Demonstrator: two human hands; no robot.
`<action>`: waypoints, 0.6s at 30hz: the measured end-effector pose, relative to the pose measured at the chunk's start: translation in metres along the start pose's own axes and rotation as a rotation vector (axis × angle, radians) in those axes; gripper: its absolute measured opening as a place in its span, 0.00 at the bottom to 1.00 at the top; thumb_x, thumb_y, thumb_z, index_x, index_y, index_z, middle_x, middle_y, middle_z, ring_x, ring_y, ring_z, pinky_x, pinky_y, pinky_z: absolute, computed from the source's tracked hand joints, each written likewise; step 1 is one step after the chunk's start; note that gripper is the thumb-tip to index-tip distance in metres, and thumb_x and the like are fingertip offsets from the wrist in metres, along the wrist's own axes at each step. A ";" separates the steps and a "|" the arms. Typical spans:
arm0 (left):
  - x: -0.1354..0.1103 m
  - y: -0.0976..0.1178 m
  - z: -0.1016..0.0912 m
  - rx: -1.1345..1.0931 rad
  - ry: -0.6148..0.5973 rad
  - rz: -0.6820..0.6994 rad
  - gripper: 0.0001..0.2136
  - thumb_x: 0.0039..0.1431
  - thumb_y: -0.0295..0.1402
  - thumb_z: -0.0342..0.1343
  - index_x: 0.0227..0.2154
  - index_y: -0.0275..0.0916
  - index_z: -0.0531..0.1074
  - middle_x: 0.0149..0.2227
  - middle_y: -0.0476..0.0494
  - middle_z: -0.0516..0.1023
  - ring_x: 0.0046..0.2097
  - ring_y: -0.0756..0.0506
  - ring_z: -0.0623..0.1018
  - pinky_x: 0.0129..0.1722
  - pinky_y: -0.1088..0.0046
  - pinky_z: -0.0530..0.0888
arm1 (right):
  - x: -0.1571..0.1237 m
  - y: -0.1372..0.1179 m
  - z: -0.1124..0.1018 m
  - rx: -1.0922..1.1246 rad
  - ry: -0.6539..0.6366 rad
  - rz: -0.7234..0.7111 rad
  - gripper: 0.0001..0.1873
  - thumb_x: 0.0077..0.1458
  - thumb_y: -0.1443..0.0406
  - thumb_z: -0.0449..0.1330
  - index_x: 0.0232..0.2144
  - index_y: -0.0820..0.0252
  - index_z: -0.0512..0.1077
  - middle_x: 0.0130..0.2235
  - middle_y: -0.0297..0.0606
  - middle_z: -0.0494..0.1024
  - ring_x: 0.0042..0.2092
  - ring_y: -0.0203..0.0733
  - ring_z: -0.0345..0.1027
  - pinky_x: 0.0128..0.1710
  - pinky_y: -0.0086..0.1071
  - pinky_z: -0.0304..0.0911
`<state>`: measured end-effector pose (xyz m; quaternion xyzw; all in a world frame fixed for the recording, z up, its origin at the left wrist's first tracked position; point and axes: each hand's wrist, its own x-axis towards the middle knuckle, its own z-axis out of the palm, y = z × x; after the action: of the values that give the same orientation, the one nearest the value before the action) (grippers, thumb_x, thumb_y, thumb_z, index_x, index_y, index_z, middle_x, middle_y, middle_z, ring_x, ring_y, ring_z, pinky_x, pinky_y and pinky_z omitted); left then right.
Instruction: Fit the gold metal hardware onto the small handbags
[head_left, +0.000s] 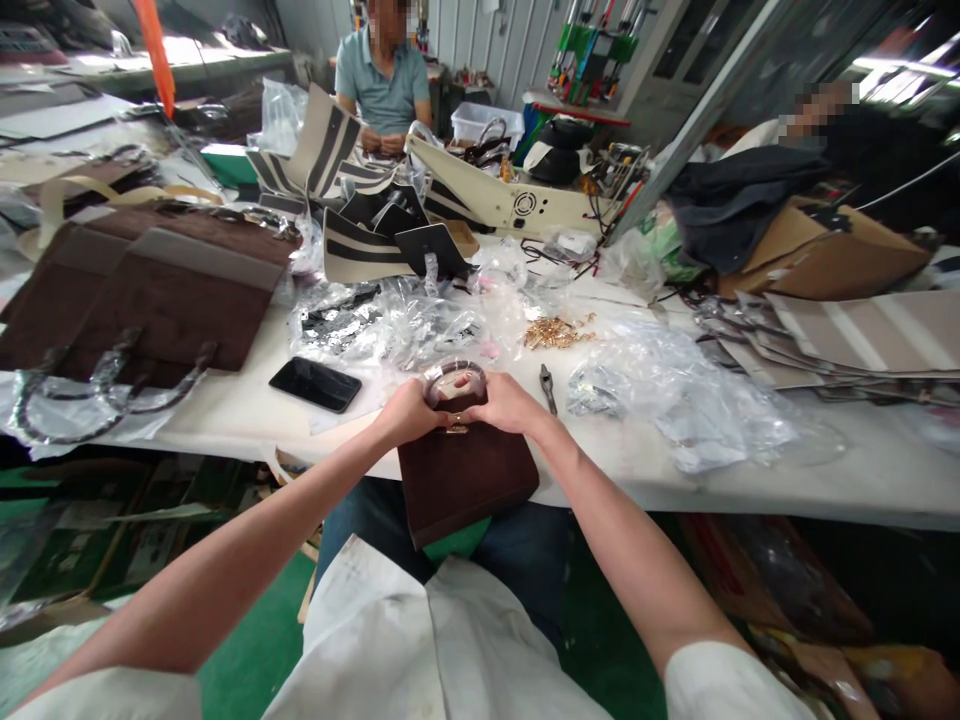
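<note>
A dark brown handbag [469, 480] leans at the table's front edge, over my lap. Its wrapped round handle [455, 372] stands up at the far side. My left hand [411, 410] grips the bag's top edge from the left, thumb near a small gold clasp [457, 428]. From the right, my right hand [504, 402] grips the same top edge, its thumb close to the clasp too. The fingers of both hands are partly hidden behind the bag's top. To the right of the bag lies a small dark hand tool [549, 388], its kind unclear.
A black phone [315, 385] lies left of the bag. Small gold metal pieces [559, 332] are heaped beyond it, between crumpled plastic bags [675, 390]. Brown bags [150, 290] with wrapped handles cover the left side. Striped panels [870, 335] are stacked right. A person [384, 80] sits opposite.
</note>
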<state>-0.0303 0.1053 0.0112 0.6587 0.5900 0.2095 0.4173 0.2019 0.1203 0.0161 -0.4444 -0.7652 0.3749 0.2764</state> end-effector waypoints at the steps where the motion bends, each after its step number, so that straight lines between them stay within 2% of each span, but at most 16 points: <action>1: -0.003 0.002 -0.001 0.020 0.001 0.010 0.18 0.48 0.47 0.78 0.35 0.41 0.82 0.32 0.45 0.83 0.37 0.34 0.83 0.35 0.64 0.72 | -0.001 0.003 0.000 0.010 -0.007 0.007 0.28 0.48 0.71 0.80 0.52 0.53 0.85 0.51 0.34 0.89 0.53 0.51 0.83 0.60 0.42 0.76; 3: -0.013 0.003 -0.002 0.099 0.059 0.065 0.18 0.49 0.42 0.78 0.40 0.41 0.83 0.35 0.42 0.84 0.41 0.31 0.83 0.40 0.61 0.75 | -0.003 0.008 0.000 0.007 0.003 0.018 0.29 0.49 0.70 0.80 0.55 0.53 0.83 0.52 0.35 0.88 0.54 0.52 0.83 0.61 0.43 0.75; 5: -0.028 0.000 -0.002 0.189 0.201 0.141 0.28 0.48 0.38 0.78 0.52 0.39 0.81 0.43 0.36 0.84 0.49 0.27 0.83 0.49 0.55 0.77 | -0.005 0.012 0.000 -0.021 0.035 0.041 0.31 0.49 0.68 0.81 0.56 0.54 0.82 0.53 0.37 0.88 0.55 0.53 0.83 0.60 0.43 0.75; 7: -0.046 -0.009 0.000 0.225 0.347 0.192 0.39 0.51 0.39 0.78 0.66 0.38 0.72 0.53 0.31 0.82 0.56 0.25 0.81 0.58 0.48 0.77 | -0.006 0.014 0.001 -0.039 0.050 0.067 0.35 0.49 0.66 0.82 0.59 0.55 0.81 0.55 0.40 0.88 0.56 0.55 0.82 0.58 0.43 0.76; 9: -0.064 -0.023 0.003 0.207 0.396 0.215 0.41 0.58 0.41 0.74 0.71 0.39 0.65 0.58 0.29 0.78 0.61 0.25 0.78 0.63 0.44 0.75 | -0.007 0.014 0.001 -0.030 0.054 0.071 0.40 0.48 0.66 0.83 0.63 0.55 0.78 0.57 0.42 0.87 0.56 0.55 0.82 0.57 0.42 0.76; 11: -0.077 -0.037 0.006 0.186 0.339 0.269 0.35 0.63 0.39 0.69 0.71 0.42 0.67 0.62 0.30 0.74 0.64 0.27 0.76 0.67 0.43 0.74 | -0.007 0.013 0.001 -0.024 0.070 0.060 0.48 0.48 0.67 0.83 0.69 0.53 0.74 0.60 0.42 0.85 0.58 0.55 0.82 0.60 0.42 0.75; 13: -0.083 -0.048 0.009 0.174 0.287 0.308 0.27 0.65 0.36 0.67 0.66 0.44 0.73 0.65 0.30 0.70 0.67 0.27 0.74 0.70 0.42 0.72 | -0.008 0.012 0.001 -0.050 0.098 0.057 0.53 0.46 0.67 0.84 0.73 0.52 0.71 0.62 0.43 0.84 0.60 0.56 0.80 0.62 0.44 0.73; 15: -0.082 -0.053 0.011 0.162 0.293 0.303 0.21 0.64 0.35 0.67 0.60 0.44 0.77 0.65 0.32 0.69 0.67 0.27 0.73 0.70 0.42 0.72 | -0.009 0.012 0.001 -0.081 0.118 0.061 0.55 0.46 0.66 0.84 0.73 0.52 0.71 0.63 0.45 0.83 0.62 0.57 0.79 0.64 0.45 0.72; 18: -0.075 -0.048 0.011 0.126 0.280 0.300 0.17 0.62 0.32 0.67 0.54 0.44 0.78 0.60 0.34 0.71 0.62 0.31 0.76 0.67 0.45 0.75 | -0.013 0.015 0.004 -0.091 0.131 0.068 0.54 0.47 0.66 0.84 0.73 0.53 0.70 0.63 0.47 0.83 0.62 0.57 0.79 0.64 0.47 0.73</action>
<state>-0.0669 0.0281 -0.0174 0.7284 0.5494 0.3214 0.2537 0.2113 0.1125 0.0003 -0.5057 -0.7462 0.3190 0.2929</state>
